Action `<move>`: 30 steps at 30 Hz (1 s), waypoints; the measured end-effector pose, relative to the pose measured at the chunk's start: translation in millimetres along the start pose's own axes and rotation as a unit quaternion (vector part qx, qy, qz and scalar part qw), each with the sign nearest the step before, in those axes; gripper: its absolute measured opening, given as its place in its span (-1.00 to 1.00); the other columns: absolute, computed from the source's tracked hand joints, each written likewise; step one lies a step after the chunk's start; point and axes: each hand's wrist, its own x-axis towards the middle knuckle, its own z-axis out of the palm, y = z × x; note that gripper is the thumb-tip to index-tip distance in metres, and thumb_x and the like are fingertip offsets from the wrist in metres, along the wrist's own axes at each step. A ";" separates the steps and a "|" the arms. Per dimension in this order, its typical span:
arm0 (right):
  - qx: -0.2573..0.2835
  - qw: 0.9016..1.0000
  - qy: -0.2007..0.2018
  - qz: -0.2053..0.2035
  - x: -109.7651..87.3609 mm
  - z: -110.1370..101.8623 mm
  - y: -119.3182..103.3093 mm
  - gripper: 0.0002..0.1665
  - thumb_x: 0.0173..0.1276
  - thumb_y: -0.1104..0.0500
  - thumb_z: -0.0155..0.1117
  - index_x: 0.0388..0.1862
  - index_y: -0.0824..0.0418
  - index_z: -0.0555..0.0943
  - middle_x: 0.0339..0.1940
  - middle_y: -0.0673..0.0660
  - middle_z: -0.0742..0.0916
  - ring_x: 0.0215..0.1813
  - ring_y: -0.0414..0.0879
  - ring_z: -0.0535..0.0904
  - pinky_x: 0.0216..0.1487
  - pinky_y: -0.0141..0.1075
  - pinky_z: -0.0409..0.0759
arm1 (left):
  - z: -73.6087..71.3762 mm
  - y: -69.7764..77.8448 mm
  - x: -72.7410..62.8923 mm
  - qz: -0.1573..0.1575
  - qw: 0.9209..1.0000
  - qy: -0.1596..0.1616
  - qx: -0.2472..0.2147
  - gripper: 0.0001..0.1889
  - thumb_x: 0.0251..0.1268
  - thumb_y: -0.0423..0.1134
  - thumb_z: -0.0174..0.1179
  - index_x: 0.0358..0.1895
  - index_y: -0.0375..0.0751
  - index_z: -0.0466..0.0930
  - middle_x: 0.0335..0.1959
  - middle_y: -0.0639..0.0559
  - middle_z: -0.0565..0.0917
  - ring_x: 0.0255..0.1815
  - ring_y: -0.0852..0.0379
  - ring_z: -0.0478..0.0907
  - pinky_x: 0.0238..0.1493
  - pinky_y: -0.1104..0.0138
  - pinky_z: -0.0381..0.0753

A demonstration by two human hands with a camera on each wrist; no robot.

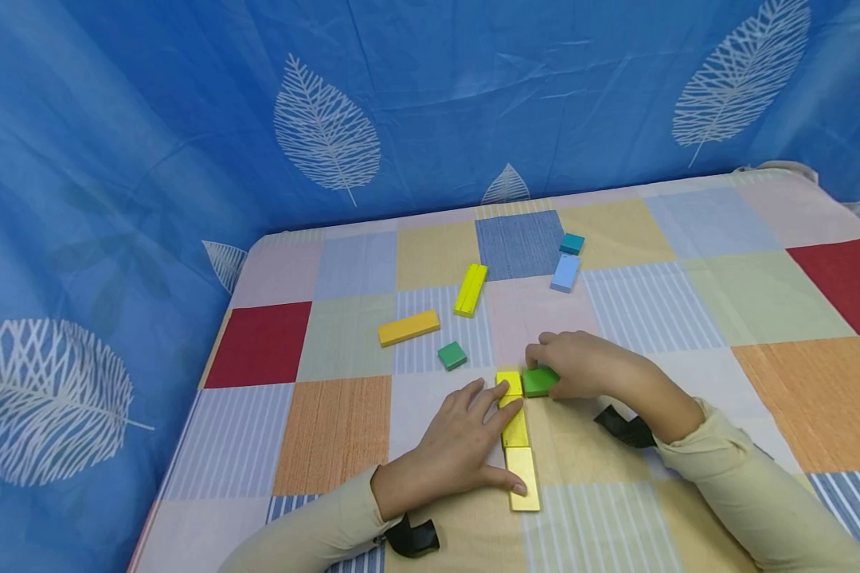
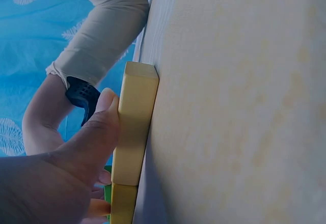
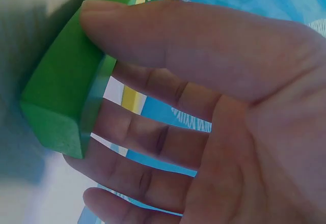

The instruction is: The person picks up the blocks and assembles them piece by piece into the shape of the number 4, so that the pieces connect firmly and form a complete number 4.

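Note:
Three yellow blocks lie end to end in a line on the patchwork cloth: a pale one [image 1: 522,481] nearest me, a brighter one [image 1: 516,434] in the middle and another [image 1: 507,382] at the far end. My left hand [image 1: 459,446] rests over this line with its fingers spread. Its thumb touches the pale block [image 2: 135,127], and its fingertips lie on the brighter ones. In my right hand [image 1: 595,364], a green block [image 1: 537,382] is pinched between thumb and fingers, right beside the far end of the line. The right wrist view shows the thumb across the green block [image 3: 66,81].
Farther back lie a small dark green block [image 1: 452,356], an orange block [image 1: 409,328] and a long yellow block [image 1: 471,290]. A light blue block [image 1: 564,273] and a teal block [image 1: 572,243] sit near the back. A blue leaf-print curtain [image 1: 430,103] hangs behind the cloth.

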 end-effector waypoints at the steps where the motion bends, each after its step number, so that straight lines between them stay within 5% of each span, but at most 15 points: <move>1: -0.001 1.000 0.002 -0.001 0.0 0.5 -0.8 -0.70 -0.03 0.25 0.40 -0.30 0.13 0.52 -0.41 -0.01 0.51 -0.42 -0.15 0.39 -0.37 -0.29 0.41 | 0.3 0.1 -0.1 0.000 1.000 0.001 0.001 0.01 -0.23 0.52 0.05 0.33 -0.03 0.23 0.33 -0.09 0.26 0.30 -0.16 0.22 0.18 0.08 0.33; 30: -0.032 0.999 0.009 0.011 2.1 16.8 -3.6 -0.62 -0.07 0.24 0.46 -0.28 0.12 0.50 -0.42 -0.01 0.53 -0.42 -0.14 0.41 -0.32 -0.21 0.44 | 11.2 4.2 -0.9 0.002 1.000 0.010 0.018 0.02 -0.23 0.53 0.04 0.33 -0.03 0.21 0.34 -0.08 0.26 0.29 -0.13 0.24 0.16 0.11 0.34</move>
